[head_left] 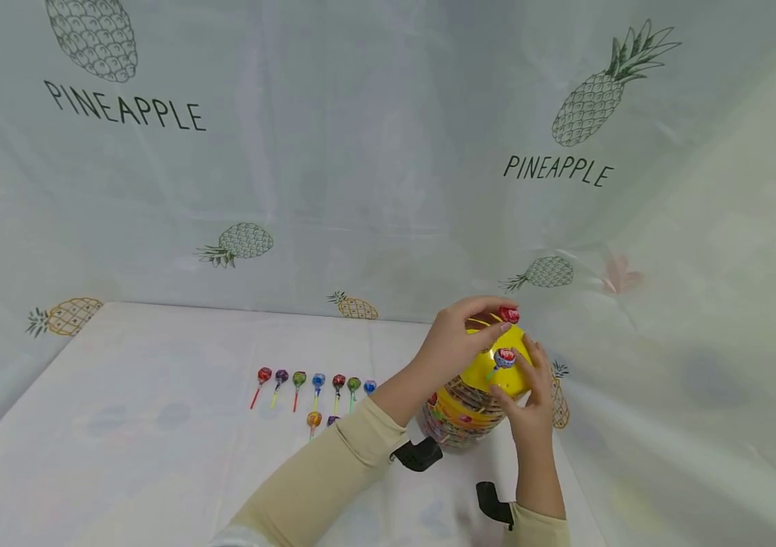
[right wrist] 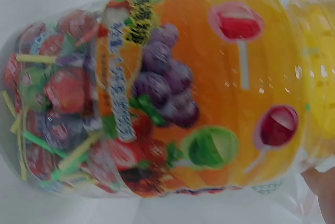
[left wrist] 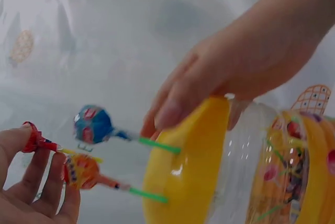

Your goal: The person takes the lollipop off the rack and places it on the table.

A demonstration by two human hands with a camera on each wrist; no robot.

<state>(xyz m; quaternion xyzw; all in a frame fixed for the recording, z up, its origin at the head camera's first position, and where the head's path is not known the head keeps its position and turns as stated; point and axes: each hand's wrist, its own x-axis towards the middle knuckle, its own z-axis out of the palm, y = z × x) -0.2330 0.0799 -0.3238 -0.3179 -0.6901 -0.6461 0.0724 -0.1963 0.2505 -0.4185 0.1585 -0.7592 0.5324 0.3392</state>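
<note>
A clear candy jar [head_left: 452, 425] with a yellow lid [head_left: 477, 374] leans to the right on the table. My left hand [head_left: 455, 340] pinches a red-wrapped lollipop [left wrist: 33, 137] above the lid. My right hand [head_left: 530, 403] grips the lid's side with thumb and fingers spread round it. From the lid, a blue lollipop [left wrist: 93, 124] and an orange lollipop [left wrist: 82, 171] stick out on green sticks. The red lollipop's yellow stick passes partly behind the orange one. Many wrapped lollipops [right wrist: 68, 88] fill the jar's bottom in the right wrist view; its printed label [right wrist: 246, 145] covers the middle.
Left of the jar, a row of several lollipops [head_left: 299, 377] lies on the white table [head_left: 156, 456]. An orange lollipop [head_left: 314, 418] lies in a second row, partly hidden by the left forearm. A pineapple-printed curtain [head_left: 361, 152] hangs behind the table.
</note>
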